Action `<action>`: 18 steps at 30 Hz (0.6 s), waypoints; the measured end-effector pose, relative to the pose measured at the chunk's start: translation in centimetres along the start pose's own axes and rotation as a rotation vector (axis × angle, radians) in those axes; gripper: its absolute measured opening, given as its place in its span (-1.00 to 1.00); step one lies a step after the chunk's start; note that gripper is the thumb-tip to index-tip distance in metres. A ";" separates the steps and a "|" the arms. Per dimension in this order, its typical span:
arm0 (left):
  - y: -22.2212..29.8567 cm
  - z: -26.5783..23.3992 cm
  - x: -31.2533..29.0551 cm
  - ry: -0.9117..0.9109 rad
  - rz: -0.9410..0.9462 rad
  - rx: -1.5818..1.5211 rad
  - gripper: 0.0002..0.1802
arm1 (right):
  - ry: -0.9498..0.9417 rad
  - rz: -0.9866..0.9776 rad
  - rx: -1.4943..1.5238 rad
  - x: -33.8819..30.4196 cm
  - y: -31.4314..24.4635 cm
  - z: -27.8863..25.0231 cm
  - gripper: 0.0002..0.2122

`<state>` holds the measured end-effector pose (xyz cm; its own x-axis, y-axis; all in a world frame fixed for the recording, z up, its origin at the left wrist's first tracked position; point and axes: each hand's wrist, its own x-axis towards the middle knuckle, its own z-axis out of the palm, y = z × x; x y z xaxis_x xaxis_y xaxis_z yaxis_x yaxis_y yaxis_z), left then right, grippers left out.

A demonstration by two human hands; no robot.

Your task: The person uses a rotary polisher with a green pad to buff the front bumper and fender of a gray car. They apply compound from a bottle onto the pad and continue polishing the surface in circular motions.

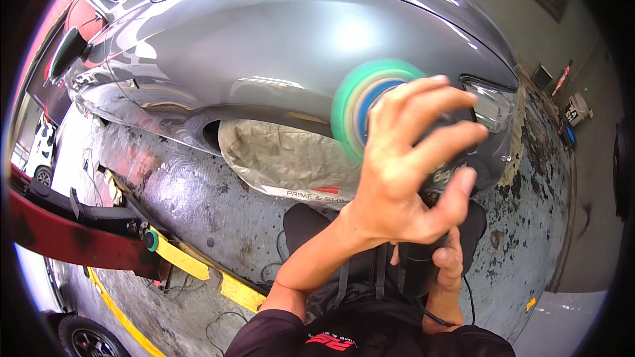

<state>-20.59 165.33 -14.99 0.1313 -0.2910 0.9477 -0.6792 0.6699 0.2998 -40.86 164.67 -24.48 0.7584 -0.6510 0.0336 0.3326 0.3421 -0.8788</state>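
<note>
A corded black polisher is between my hands, its green foam pad with a blue backing ring against the grey car's front fender. The pad's edge is blurred. My left hand lies over the polisher's head, fingers curved and spread around it, thumb toward me; it covers much of the tool. Lower down, my right hand is wrapped round the black handle, partly hidden behind my left hand. The headlight is just right of the polisher.
A pale printed cover hangs over the front wheel. At left, a red lift arm and a yellow-edged beam cross the worn floor. A cable trails by my right arm. Another vehicle's tyre is at lower left.
</note>
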 end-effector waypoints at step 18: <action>-2.8 -5.9 5.8 -0.150 0.350 0.291 -0.73 | -0.114 -0.003 -0.051 5.1 -5.6 7.8 -0.02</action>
<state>-13.72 165.79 -9.72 -0.2326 -0.1912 0.9536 -0.8407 0.5324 -0.0983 -34.46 164.67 -15.72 0.8172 -0.5696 0.0874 0.3083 0.3040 -0.9014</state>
